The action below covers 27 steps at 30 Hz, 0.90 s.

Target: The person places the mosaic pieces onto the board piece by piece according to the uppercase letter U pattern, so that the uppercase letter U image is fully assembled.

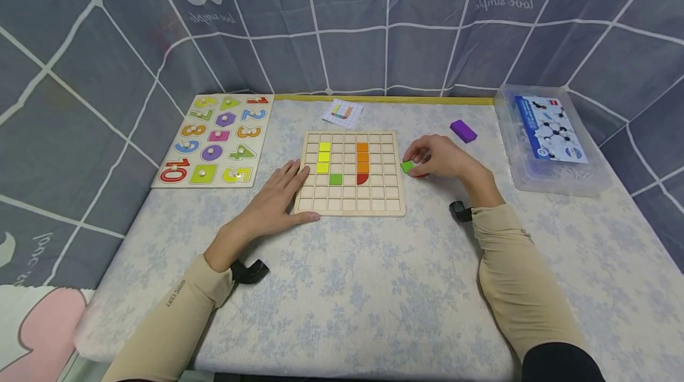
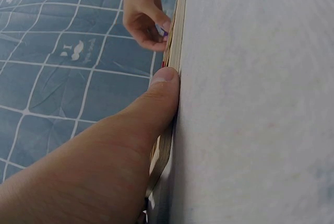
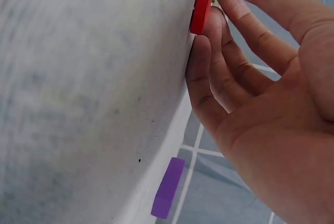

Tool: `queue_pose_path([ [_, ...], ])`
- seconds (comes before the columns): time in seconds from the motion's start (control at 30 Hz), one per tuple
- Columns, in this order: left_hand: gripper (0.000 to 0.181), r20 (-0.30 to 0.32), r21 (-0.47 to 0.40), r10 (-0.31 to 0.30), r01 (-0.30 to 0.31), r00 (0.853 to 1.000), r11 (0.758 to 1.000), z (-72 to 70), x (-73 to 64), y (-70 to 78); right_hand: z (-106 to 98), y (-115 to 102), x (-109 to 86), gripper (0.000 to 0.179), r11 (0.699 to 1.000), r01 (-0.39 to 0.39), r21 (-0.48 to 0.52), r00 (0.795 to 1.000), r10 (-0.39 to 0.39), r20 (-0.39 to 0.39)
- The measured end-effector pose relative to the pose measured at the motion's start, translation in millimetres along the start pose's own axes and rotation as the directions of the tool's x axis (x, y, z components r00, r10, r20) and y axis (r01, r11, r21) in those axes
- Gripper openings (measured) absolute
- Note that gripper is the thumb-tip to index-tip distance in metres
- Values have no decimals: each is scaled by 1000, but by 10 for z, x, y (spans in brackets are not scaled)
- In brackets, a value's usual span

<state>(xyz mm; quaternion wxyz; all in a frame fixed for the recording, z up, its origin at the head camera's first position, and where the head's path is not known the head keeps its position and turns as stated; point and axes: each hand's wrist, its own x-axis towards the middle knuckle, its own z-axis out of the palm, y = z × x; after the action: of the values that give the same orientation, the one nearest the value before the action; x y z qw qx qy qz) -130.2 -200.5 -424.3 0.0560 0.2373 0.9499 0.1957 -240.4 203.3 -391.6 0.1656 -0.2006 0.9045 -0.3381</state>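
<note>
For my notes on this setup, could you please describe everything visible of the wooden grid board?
The wooden grid board is pale, rectangular, with square cells divided by ridges inside a rim. It lies flat on the floral tablecloth. Cells hold a yellow column, a green square tile, and an orange column ending in a red tile with one curved corner; other visible cells are bare. The left-hand grip touches its left side and near edge.

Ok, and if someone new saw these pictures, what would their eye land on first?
Probably the wooden grid board in the middle of the table, with its bright yellow pieces toward the left and orange pieces toward the right. Just right of it, the right hand holds a green piece. The colourful number puzzle, at the table's far left, might come next.
</note>
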Motion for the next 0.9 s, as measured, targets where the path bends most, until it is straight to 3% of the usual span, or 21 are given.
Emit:
queue_pose_path([
  [0.6,110,2,-5,-8,8,1000,1000,2,-37,-2,72,-85,37,19,989,99,-112,983,-114,-141],
  [0.9,109,-4,1,0,0,1000,1000,-4,-4,21,221,-428,71,22,965,220,-141,967,-235,-99],
])
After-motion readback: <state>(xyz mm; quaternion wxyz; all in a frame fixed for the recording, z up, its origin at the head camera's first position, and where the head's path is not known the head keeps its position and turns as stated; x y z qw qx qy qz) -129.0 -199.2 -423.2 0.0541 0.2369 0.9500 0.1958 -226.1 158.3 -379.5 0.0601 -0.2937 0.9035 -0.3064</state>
